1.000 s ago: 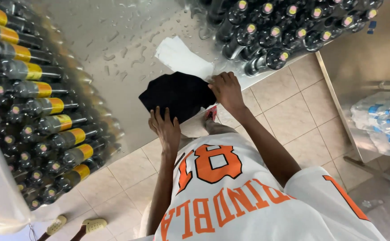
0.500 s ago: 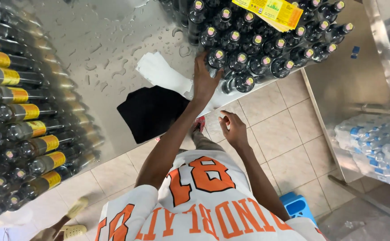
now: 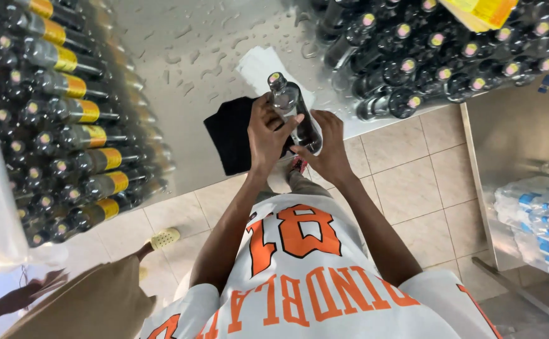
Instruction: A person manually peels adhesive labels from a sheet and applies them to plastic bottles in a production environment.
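I hold a dark glass bottle with a pink-and-yellow cap above the edge of a wet steel table. My left hand grips its body from the left. My right hand cups its lower end from the right. The bottle leans, cap pointing away from me. Under it lie a black cloth and a white sheet of paper.
Labelled dark bottles fill the table's left side; unlabelled capped bottles crowd the right, with yellow labels on top. Wrapped water bottles sit on a low shelf at right. Another person's foot and arm are at lower left.
My left hand lifted a bottle out of the right-hand group and brought it over the black cloth. My right hand rose from below the table edge and took its lower end.
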